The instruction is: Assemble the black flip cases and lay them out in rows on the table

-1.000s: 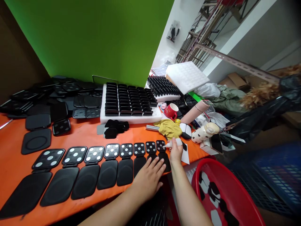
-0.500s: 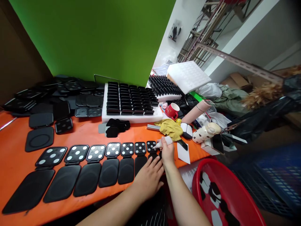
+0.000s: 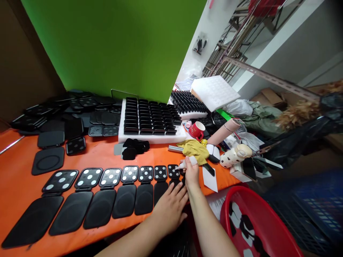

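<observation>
Right hand [image 3: 192, 176]: fingers wrapped round a small white bottle [image 3: 192, 161], nozzle angled left, tip at or just over a dotted upper half [image 3: 173, 172] near the right end of the row; contact can't be told. Left hand [image 3: 170, 206]: fingers extended, spread flat, fingertips over the plain lower halves there, nothing gripped. Row of unfolded black cases [image 3: 124, 201] runs left along the front of the orange table cover [image 3: 100, 155], white dots on the upper halves. White card [image 3: 210, 180] just right of right hand; yellow cloth [image 3: 197, 149] behind bottle. Further back, white foam tray [image 3: 151, 139] with black pieces standing in rows, red mug [image 3: 196, 132] beside it. Red basin [image 3: 273, 217] lower right, black and white pieces inside.
</observation>
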`<state>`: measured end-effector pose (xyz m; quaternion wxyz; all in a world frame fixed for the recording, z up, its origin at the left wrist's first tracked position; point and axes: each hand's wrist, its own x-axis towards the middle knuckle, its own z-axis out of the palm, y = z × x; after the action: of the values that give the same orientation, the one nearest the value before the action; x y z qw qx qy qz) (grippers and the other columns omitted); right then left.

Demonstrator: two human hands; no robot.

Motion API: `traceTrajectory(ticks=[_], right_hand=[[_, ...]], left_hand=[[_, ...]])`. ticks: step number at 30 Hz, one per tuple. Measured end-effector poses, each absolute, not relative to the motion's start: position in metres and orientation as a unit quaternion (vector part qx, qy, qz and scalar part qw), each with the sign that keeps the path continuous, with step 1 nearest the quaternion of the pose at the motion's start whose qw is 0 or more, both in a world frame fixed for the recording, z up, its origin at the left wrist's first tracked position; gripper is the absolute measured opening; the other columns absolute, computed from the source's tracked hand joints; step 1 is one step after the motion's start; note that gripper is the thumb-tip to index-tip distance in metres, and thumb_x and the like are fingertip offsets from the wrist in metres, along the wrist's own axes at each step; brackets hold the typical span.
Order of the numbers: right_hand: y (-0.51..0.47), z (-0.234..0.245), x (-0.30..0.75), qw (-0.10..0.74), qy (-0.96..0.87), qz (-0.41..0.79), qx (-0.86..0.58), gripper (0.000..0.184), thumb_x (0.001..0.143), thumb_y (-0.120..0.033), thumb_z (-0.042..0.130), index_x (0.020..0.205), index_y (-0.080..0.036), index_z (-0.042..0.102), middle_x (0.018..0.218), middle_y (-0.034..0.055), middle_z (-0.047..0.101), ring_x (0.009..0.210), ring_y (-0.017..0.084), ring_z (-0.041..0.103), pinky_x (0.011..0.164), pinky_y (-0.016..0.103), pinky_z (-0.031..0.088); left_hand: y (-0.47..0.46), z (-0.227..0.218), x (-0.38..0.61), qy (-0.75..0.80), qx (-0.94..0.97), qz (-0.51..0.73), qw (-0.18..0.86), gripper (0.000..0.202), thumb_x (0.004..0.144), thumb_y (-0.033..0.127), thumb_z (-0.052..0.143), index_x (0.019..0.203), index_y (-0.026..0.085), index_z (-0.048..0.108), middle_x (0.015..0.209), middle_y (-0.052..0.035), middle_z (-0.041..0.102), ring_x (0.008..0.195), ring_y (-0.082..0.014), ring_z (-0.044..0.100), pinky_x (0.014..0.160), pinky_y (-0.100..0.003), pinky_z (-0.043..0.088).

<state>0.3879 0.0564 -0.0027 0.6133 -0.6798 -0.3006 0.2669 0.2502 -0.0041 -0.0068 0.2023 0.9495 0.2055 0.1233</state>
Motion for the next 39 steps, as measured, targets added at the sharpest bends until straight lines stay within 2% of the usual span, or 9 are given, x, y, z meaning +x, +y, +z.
traceTrajectory(ticks=[5,8,11,14,17,22,26,34,39], right_hand=[[0.065,0.0,0.384,0.621,-0.293,0.283,-0.67,0.037,0.068,-0.051,0.06,0.076,-0.015,0.055,0.066,0.0047,0.065,0.047,0.014,0.055,0.04,0.022,0.039],[0.065,0.003,0.385,0.629,-0.282,0.28,-0.668,0.036,0.068,-0.05,0.062,0.074,-0.015,0.056,0.065,0.0046,0.065,0.044,0.012,0.051,0.038,0.021,0.036],[0.062,0.009,0.387,0.64,-0.266,0.282,-0.663,0.037,0.071,-0.051,0.058,0.07,-0.014,0.056,0.064,0.0044,0.065,0.037,0.008,0.043,0.034,0.02,0.03],[0.057,0.016,0.385,0.642,-0.27,0.299,-0.652,0.039,0.072,-0.052,0.056,0.07,-0.014,0.058,0.062,0.0044,0.064,0.036,0.007,0.042,0.033,0.02,0.031],[0.053,0.02,0.376,0.631,-0.291,0.32,-0.645,0.04,0.071,-0.052,0.058,0.073,-0.012,0.061,0.063,0.0054,0.065,0.038,0.009,0.045,0.035,0.021,0.033],[0.051,0.016,0.354,0.6,-0.332,0.331,-0.648,0.038,0.07,-0.05,0.06,0.073,-0.013,0.062,0.065,0.0054,0.066,0.044,0.011,0.051,0.04,0.022,0.038],[0.051,0.015,0.34,0.574,-0.357,0.326,-0.661,0.037,0.068,-0.05,0.061,0.071,-0.014,0.063,0.065,0.0051,0.067,0.042,0.011,0.049,0.04,0.023,0.038],[0.053,0.013,0.336,0.545,-0.386,0.304,-0.68,0.037,0.069,-0.051,0.06,0.069,-0.014,0.063,0.065,0.0058,0.067,0.044,0.012,0.05,0.043,0.023,0.038],[0.059,0.007,0.342,0.551,-0.377,0.307,-0.678,0.042,0.073,-0.054,0.055,0.07,-0.013,0.063,0.062,0.0055,0.065,0.041,0.011,0.048,0.038,0.022,0.035]], left_hand=[[-0.004,-0.005,0.249,0.209,0.947,0.126,0.209,0.061,0.084,0.048,0.038,0.137,0.018,0.028,0.143,-0.0068,0.031,0.133,-0.0255,0.019,0.108,-0.045,0.01],[-0.004,-0.002,0.248,0.21,0.944,0.131,0.217,0.063,0.084,0.05,0.037,0.138,0.019,0.026,0.144,-0.006,0.029,0.133,-0.0252,0.019,0.108,-0.046,0.011],[-0.001,0.001,0.248,0.214,0.94,0.139,0.228,0.066,0.083,0.056,0.034,0.138,0.022,0.025,0.143,-0.0057,0.031,0.132,-0.0253,0.023,0.107,-0.047,0.017],[0.003,0.006,0.247,0.228,0.932,0.15,0.238,0.069,0.081,0.06,0.036,0.138,0.023,0.024,0.142,-0.0066,0.032,0.129,-0.0269,0.029,0.103,-0.047,0.027],[0.005,0.014,0.239,0.25,0.923,0.163,0.243,0.06,0.083,0.052,0.039,0.135,0.023,0.031,0.142,-0.006,0.034,0.129,-0.0267,0.03,0.102,-0.045,0.031],[-0.004,0.024,0.195,0.28,0.914,0.166,0.245,0.038,0.087,0.033,0.042,0.123,0.024,0.048,0.127,-0.0039,0.053,0.122,-0.0234,0.041,0.106,-0.047,0.026],[-0.013,0.022,0.159,0.292,0.916,0.156,0.227,0.035,0.087,0.029,0.042,0.121,0.024,0.05,0.127,-0.0041,0.053,0.119,-0.0247,0.045,0.102,-0.049,0.031],[-0.017,0.009,0.15,0.32,0.904,0.192,0.207,0.034,0.087,0.024,0.042,0.119,0.026,0.052,0.126,-0.0009,0.054,0.116,-0.0209,0.048,0.1,-0.044,0.037],[-0.017,0.008,0.153,0.334,0.893,0.211,0.216,0.031,0.087,0.023,0.043,0.115,0.028,0.056,0.122,0.0016,0.057,0.113,-0.0189,0.052,0.1,-0.041,0.039]])
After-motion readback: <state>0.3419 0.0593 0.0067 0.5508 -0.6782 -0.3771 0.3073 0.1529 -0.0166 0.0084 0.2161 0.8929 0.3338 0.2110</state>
